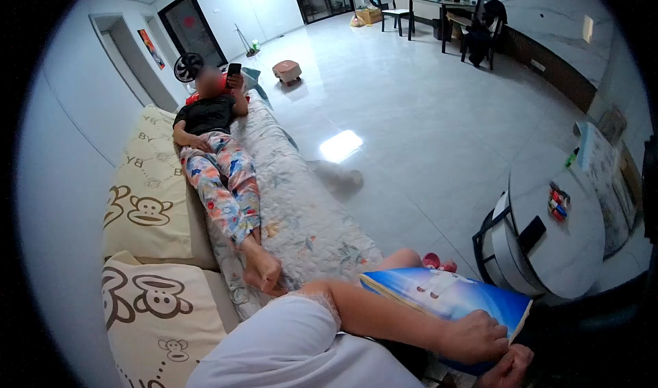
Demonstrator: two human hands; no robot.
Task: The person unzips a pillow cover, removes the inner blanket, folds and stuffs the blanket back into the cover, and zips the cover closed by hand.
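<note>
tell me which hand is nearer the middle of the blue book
Left. The left hand overlaps the blue book near its edge; the right hand is farther out, at or past that edge.

Table [579, 251]: likely markers [558, 203], black object [532, 232]

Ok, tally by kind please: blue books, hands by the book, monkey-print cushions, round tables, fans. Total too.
Blue book: 1
Hands by the book (left hand, right hand): 2
Monkey-print cushions: 2
Round table: 1
Fan: 1
Total: 7
</note>
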